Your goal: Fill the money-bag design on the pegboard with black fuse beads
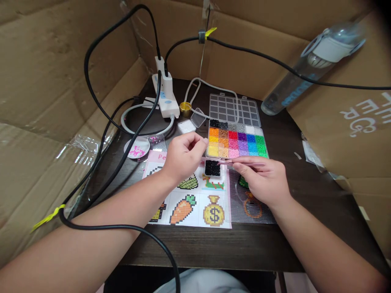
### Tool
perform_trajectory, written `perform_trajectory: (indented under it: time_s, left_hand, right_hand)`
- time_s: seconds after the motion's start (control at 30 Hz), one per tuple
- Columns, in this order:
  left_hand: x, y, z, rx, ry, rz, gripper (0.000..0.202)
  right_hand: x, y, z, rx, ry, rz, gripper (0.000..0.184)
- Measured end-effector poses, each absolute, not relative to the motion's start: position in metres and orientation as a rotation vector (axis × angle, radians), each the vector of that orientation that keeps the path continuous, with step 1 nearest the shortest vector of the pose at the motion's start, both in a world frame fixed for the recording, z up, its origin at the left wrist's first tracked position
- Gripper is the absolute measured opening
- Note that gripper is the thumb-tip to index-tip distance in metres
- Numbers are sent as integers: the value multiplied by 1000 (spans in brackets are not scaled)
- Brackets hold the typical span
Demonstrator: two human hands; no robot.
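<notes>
Black cable [100, 226] across left forearm [125, 213]; bottle [287, 87] beyond bead tray [238, 140].

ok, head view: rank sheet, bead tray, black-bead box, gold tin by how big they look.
1. Sheet, though partly covered
2. Bead tray
3. Black-bead box
4. Gold tin

The box sits nearer the camera than the tin, so their true size order is unsure.

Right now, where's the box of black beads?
The box is just right of centre in the head view, in front of the bead case, by the tweezers' tips.
</notes>
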State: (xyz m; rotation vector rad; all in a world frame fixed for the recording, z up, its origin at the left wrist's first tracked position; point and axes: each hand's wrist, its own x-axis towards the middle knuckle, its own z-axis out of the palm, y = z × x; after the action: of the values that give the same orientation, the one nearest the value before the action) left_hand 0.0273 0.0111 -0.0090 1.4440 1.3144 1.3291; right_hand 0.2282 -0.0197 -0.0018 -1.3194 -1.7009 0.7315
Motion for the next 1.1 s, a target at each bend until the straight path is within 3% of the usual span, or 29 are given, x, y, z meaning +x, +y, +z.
perform_trajectory:
  time_s: [0.6, 0.9, 1.1]
  left_hand:
    - [28, 12, -9, 1443, 1321, 1347, 21]
    - [27, 12, -8, 1467, 1324, 1382, 24]
    - [30, 12, -6, 1470, 1338, 1370, 23]
  right_hand:
    - [234, -24, 5, -1303, -1535, 694, 7]
    - [256, -47, 49, -1078, -1358, 442, 9]
    - [295, -87, 21, -1205, -1211, 709, 12]
